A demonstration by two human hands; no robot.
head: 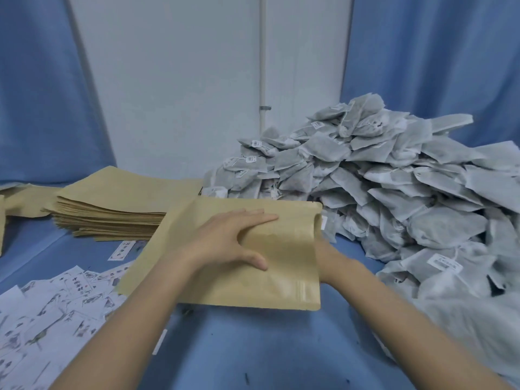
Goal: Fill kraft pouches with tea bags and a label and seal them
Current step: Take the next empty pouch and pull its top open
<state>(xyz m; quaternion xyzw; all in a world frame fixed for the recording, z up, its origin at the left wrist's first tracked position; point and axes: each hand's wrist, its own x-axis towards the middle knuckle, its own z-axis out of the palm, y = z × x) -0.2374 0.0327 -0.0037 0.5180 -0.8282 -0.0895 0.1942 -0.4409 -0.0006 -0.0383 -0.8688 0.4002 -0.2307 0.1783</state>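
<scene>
A kraft pouch [284, 277] lies slightly raised over the blue table in the middle, its open mouth facing right. My left hand [225, 243] rests flat on top of it, fingers straight and thumb spread. My right hand [327, 257] reaches into the pouch mouth from the right; only the wrist and heel show, and the fingers are hidden inside. A big heap of grey tea bags [394, 192] with small tags fills the right side. White printed labels [56, 299] lie scattered at the lower left.
A stack of flat kraft pouches [112, 209] sits at the back left, with more pouches at the far left edge [17, 198]. Blue cloth [253, 347] covers the table and hangs behind. A white wall panel stands at the back.
</scene>
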